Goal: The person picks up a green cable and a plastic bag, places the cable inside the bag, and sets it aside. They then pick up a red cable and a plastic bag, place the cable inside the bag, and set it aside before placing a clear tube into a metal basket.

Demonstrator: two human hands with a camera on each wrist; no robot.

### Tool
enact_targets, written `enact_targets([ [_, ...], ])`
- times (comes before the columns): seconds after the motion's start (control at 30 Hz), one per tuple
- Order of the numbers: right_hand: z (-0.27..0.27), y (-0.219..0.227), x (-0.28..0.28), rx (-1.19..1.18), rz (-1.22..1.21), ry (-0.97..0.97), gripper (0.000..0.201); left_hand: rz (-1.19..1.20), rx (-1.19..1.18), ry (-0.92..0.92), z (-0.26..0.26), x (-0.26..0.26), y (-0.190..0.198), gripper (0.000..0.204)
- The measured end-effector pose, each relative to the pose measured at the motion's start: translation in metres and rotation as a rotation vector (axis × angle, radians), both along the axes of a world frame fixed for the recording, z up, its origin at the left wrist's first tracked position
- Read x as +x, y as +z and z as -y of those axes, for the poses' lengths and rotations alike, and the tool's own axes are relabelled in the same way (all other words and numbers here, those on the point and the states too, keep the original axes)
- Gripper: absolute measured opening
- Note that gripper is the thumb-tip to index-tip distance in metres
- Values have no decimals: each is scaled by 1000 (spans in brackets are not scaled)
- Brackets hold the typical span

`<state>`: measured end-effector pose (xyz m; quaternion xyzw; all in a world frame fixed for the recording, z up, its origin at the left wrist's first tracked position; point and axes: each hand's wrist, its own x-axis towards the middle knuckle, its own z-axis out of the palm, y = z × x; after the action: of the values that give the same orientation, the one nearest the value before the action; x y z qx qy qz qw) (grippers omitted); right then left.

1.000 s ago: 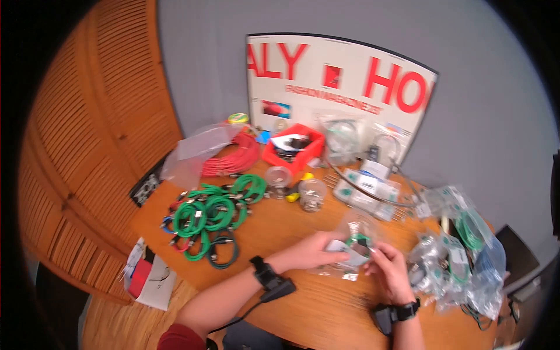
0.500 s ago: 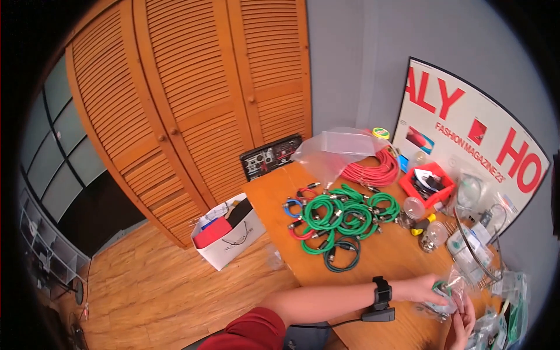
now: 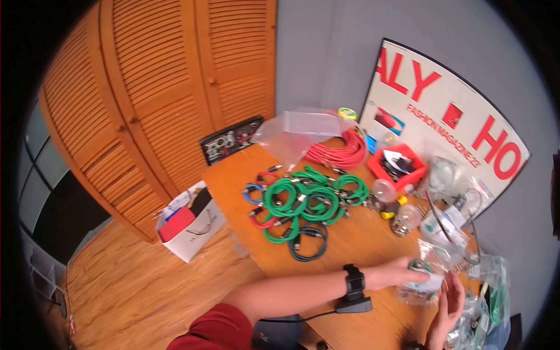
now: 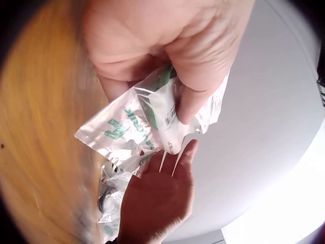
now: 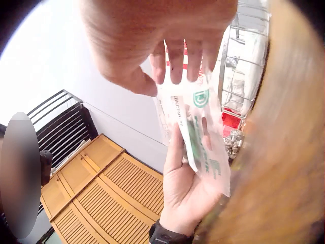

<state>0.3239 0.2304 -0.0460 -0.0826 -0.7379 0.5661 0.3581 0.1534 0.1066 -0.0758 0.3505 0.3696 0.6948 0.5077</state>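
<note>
Left hand (image 3: 392, 274) is pinching green-printed plastic bag (image 5: 210, 152) over table (image 3: 373, 248), near right; right hand (image 3: 451, 304) is hovering alongside, fingers straight, apart.

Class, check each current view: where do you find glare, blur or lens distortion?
Head view: black corners, and the poster's edges bow outward; left wrist view: white glare at lower right, shiny highlights on the plastic bag; right wrist view: table smeared, upper left washed out.

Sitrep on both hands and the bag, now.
Left hand gripping clear bag. Right hand alongside, fingers extended, contact unclear. Nothing seen blocking either hand.
</note>
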Motion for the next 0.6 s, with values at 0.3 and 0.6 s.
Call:
enact_targets([
  [0.3, 10, -2, -8, -268, 155, 23, 66, 40, -57, 56, 4, 4, -1, 42],
  [0.6, 3, -1, -5, -530, 106, 137, 38, -51, -2, 148, 2, 9, -5, 36],
])
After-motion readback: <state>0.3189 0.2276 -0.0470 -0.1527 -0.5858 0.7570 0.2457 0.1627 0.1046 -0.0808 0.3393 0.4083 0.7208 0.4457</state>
